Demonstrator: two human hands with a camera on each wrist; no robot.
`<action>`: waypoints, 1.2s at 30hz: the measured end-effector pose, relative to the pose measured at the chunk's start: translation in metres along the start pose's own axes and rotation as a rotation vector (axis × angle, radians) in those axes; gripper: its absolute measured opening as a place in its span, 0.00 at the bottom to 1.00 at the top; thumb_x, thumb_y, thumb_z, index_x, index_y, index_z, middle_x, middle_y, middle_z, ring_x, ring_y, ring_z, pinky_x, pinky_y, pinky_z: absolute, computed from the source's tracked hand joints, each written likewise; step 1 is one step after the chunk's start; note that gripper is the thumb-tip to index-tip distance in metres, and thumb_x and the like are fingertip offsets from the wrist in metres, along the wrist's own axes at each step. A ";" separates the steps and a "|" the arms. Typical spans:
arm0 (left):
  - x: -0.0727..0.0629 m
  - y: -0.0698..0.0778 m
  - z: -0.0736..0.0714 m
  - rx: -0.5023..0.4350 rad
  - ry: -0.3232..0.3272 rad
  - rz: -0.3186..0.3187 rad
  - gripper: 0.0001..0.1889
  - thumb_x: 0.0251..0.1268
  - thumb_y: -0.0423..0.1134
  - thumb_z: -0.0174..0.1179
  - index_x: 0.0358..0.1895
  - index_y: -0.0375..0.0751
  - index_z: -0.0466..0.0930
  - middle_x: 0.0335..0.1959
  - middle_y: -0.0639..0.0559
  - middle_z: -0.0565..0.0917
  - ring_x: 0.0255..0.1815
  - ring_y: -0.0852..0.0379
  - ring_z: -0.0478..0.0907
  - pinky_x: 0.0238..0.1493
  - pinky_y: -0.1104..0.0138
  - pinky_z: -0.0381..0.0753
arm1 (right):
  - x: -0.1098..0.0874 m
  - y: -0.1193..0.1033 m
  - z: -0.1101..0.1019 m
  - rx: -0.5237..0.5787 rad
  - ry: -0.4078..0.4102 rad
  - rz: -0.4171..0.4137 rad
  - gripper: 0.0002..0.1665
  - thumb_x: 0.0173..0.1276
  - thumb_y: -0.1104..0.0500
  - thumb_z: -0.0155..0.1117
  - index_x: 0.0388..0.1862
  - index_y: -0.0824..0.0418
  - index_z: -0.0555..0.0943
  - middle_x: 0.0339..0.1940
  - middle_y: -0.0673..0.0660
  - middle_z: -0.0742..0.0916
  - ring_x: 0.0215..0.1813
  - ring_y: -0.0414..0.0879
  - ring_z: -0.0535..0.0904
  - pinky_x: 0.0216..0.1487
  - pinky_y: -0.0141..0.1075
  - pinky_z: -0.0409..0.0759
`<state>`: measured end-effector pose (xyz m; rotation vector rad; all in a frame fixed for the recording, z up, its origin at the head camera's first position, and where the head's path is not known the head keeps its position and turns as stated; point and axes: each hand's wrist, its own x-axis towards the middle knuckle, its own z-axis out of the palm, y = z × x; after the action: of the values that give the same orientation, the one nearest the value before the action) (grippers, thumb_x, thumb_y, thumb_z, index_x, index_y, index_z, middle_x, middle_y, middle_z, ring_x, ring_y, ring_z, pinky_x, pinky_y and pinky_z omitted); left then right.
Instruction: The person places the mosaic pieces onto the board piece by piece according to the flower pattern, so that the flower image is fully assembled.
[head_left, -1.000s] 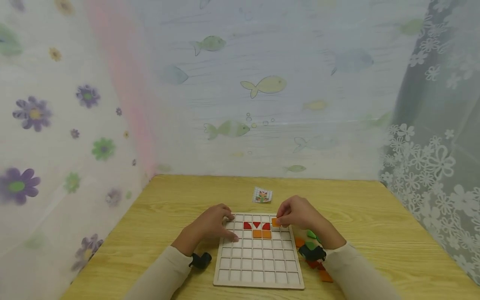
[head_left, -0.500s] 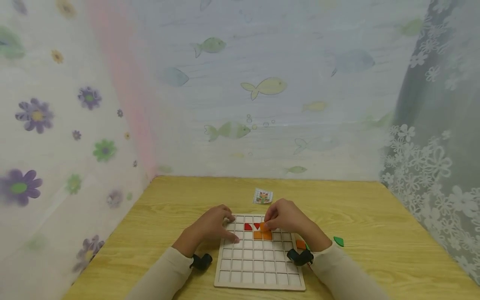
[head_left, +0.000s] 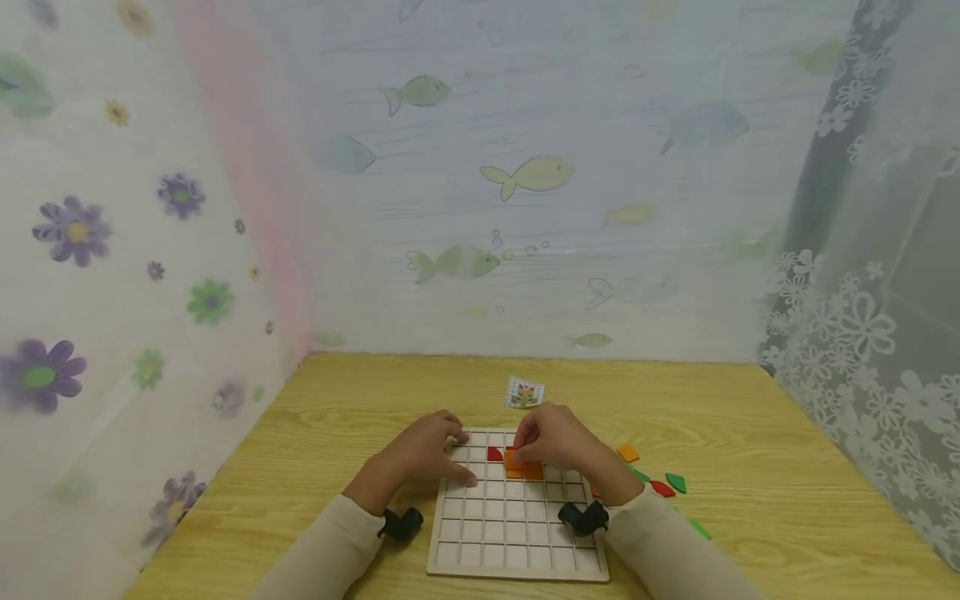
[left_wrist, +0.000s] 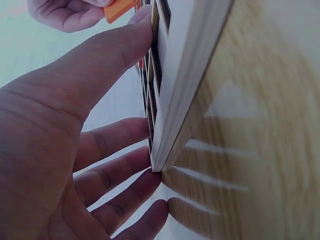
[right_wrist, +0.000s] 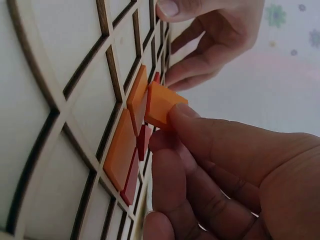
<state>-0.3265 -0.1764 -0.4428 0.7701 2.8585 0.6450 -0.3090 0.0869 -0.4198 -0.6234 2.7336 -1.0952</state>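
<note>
A pale wooden grid board (head_left: 517, 562) lies on the table. My right hand (head_left: 558, 437) pinches an orange square tile (right_wrist: 162, 104) between thumb and fingers, tilted close over the board's upper rows. Just under it, two orange square tiles (right_wrist: 120, 150) sit side by side in their cells. Behind those are red pieces, including a red quarter-round tile (head_left: 495, 454); the others are partly hidden by the held tile and my fingers. My left hand (head_left: 423, 450) rests on the board's left side, thumb on the grid and fingertips at the far left corner.
Loose tiles lie right of the board: an orange square (head_left: 627, 452), a red piece (head_left: 662, 488) and several green ones, such as a green tile (head_left: 676, 482). A small printed pattern card (head_left: 523, 392) lies beyond the board. Patterned curtains (head_left: 637, 275) hang around the table (head_left: 360, 383).
My right hand has carried the orange tile leftward from the board's far right to above the two orange tiles. More loose tiles at the right have come into view. My left hand stays put.
</note>
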 end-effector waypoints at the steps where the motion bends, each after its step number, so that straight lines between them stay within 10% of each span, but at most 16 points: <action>1: 0.000 0.000 0.000 -0.005 0.001 0.001 0.38 0.45 0.63 0.81 0.59 0.45 0.87 0.64 0.49 0.78 0.66 0.46 0.76 0.67 0.50 0.78 | 0.001 -0.001 0.001 -0.004 0.001 -0.003 0.06 0.62 0.59 0.80 0.28 0.55 0.89 0.26 0.47 0.88 0.30 0.42 0.81 0.34 0.36 0.81; 36: 0.004 -0.005 0.001 -0.009 -0.001 0.009 0.38 0.45 0.63 0.81 0.59 0.46 0.87 0.65 0.49 0.78 0.67 0.46 0.76 0.66 0.50 0.79 | 0.017 -0.011 0.019 -0.083 -0.050 -0.010 0.07 0.61 0.58 0.81 0.25 0.53 0.90 0.22 0.44 0.88 0.30 0.41 0.80 0.32 0.35 0.79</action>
<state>-0.3321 -0.1778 -0.4453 0.7820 2.8502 0.6582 -0.3153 0.0608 -0.4252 -0.6672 2.7481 -0.9585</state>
